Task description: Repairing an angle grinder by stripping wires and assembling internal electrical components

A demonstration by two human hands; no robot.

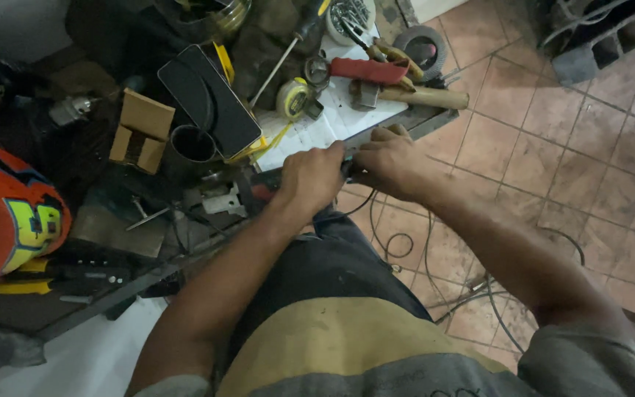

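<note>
You are standing at the front edge of a cluttered workbench [435, 117], looking straight down, with both hands meeting over its metal rim. Your left hand [310, 179] is curled shut around a dark tool [262, 190] with a touch of red on its body, lying along the edge; the fist hides most of it, so I cannot tell what kind it is. Your right hand [387, 163] is also closed, its fingers wrapping a small dark part at the tool's front end, just beside your left knuckles. The two grips are touching, which looks like one hand steadying the body while the other is working the tip, and resting on the rim is giving both wrists support.

A thin black cable [395, 242] is hanging from the tool down in front of your trousers and looping over the tiled floor [553, 125], kept off the bench.

The other things are lying behind your hands, within reach: a yellow tape measure [293, 98], a red-handled tool [369, 70], a wooden handle [424, 97], a screwdriver [288, 51] and a black box with a yellow trim [209, 99] standing on a white sheet [332, 121]. A small cardboard box [141, 131] is sitting further left, well apart.
</note>
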